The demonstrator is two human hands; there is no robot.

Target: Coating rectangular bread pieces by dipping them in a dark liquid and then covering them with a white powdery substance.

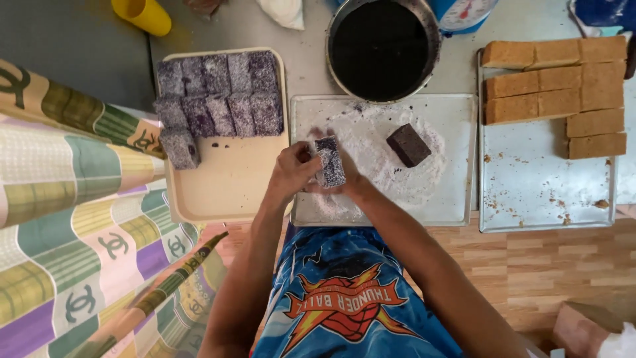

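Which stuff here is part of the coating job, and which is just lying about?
In use:
- coated cake block, held by left hand and right hand
- dark dipped block
- metal tray of white coating
- bowl of dark dip
- cream tray of finished blocks
- plain cake slabs

Lying about:
- yellow cup
- blue scale
- patterned cloth

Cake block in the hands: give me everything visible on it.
The cake block is a dark rectangular piece, its faces mostly dusted with white flakes that look like shredded coconut, dark coating showing through. It is held tilted above the flake-covered metal tray, gripped between the left hand and the right hand, fingers on its sides. A bare dark block lies on the flakes to its right, apart from it.
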